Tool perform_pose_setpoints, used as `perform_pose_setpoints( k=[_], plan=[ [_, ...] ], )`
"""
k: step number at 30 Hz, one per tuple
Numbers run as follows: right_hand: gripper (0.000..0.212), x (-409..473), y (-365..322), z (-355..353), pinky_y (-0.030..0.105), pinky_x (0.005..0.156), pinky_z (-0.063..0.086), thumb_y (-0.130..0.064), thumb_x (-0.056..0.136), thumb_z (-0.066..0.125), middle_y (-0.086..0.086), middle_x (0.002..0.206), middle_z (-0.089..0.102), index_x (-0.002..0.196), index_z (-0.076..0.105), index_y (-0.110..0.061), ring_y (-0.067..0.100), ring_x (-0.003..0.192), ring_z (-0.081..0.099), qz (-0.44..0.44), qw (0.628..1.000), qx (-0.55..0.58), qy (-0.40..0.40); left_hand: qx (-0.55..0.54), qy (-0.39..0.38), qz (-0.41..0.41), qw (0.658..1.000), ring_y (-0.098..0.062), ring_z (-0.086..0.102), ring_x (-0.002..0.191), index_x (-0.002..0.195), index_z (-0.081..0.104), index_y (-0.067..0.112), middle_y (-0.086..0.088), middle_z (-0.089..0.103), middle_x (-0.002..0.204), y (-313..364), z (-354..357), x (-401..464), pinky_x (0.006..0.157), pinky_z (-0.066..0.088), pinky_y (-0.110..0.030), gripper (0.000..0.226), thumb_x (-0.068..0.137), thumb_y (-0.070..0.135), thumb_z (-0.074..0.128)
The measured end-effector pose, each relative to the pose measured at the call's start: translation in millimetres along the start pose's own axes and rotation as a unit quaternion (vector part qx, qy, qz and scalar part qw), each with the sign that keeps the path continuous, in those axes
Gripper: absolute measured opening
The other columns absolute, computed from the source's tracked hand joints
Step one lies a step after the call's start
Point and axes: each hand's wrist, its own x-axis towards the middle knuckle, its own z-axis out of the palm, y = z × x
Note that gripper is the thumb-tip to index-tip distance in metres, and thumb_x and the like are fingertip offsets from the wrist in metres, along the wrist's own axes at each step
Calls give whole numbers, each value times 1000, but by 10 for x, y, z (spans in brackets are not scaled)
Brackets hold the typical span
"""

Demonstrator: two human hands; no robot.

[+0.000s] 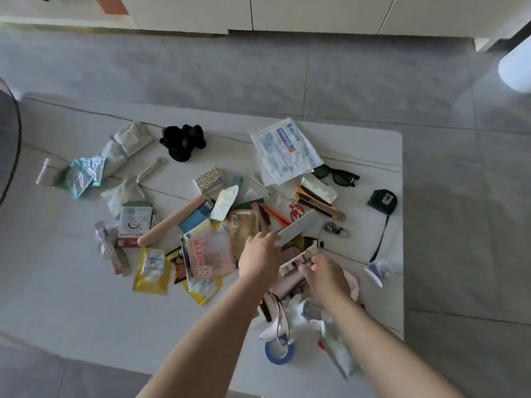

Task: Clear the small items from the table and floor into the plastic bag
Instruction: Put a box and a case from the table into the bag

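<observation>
A white table (373, 156) is strewn with small items: sachets, packets, a wooden-handled tool (172, 219), a wrench (150, 170), black sunglasses (336, 175), a tape measure (382, 200), a black cloth (184, 140) and a roll of blue tape (278, 353). My left hand (260, 255) pinches the near end of a flat grey strip (298, 226) lifted over the pile. My right hand (324, 275) grips a white power strip (298, 261) at its near side. A crumpled whitish plastic (333, 331) lies under my right forearm; I cannot tell whether it is the bag.
Grey tiled floor (459, 225) surrounds the table on the far and right sides. White cabinets (316, 12) line the far wall. A dark round object (8, 139) stands at the left edge, and a white rounded object (515, 67) at the upper right.
</observation>
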Motion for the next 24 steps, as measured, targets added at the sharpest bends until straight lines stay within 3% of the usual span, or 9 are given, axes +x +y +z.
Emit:
perform_pose_setpoints(
  k=[3, 6, 9, 12, 14, 20, 24],
  plan=[
    [28, 215, -2, 154, 30, 70, 40, -37, 93, 51, 7, 104, 65, 105, 55, -11, 28, 102, 60, 28, 999, 35, 17, 45, -19, 26, 998, -24, 38, 124, 133, 49, 23, 2, 51, 130, 10, 60, 280, 97, 45, -39, 42, 93, 30, 52],
    [28, 326, -40, 245, 30, 66, 40, -40, 90, 56, 2, 86, 62, 92, 55, -12, 25, 85, 59, 62, 994, 62, 58, 65, -20, 26, 997, -22, 40, 121, 131, 49, 23, 1, 56, 124, -15, 193, 499, 88, 47, -37, 36, 94, 24, 49],
    [37, 381, -60, 323, 30, 65, 38, -42, 89, 58, 6, 98, 65, 103, 54, -7, 27, 93, 61, 88, 990, 52, 93, 73, -7, 27, 997, -22, 42, 118, 130, 50, 24, 0, 60, 120, -37, 288, 602, 86, 46, -35, 36, 94, 27, 51],
    [27, 371, -62, 367, 31, 65, 41, -30, 90, 57, 6, 99, 65, 103, 52, -7, 28, 93, 62, 77, 988, 67, 112, 80, 0, 44, 996, -23, 44, 117, 132, 49, 23, 0, 59, 119, -69, 310, 624, 90, 47, -36, 43, 91, 31, 58],
    [20, 344, -27, 372, 30, 62, 42, -25, 91, 54, 6, 94, 65, 100, 54, -7, 26, 84, 60, 70, 987, 79, 118, 80, -16, 50, 995, -24, 47, 111, 129, 53, 21, -3, 56, 115, -77, 291, 591, 87, 47, -35, 39, 90, 29, 58],
    [16, 205, 77, 238, 28, 49, 22, -19, 94, 43, 7, 80, 54, 81, 48, -11, 25, 70, 46, 40, 988, 90, 120, -39, -42, -8, 998, -22, 51, 91, 124, 53, 12, -7, 48, 116, -233, 181, 333, 76, 44, -29, 33, 93, 24, 54],
    [19, 195, 101, 260, 23, 48, 26, -25, 97, 44, 12, 97, 58, 102, 57, -12, 21, 74, 50, -20, 990, 109, 89, -92, -25, -61, 994, -20, 52, 80, 110, 54, 11, -4, 54, 102, -462, 171, 126, 65, 44, -30, 22, 91, 23, 53]
  ],
)
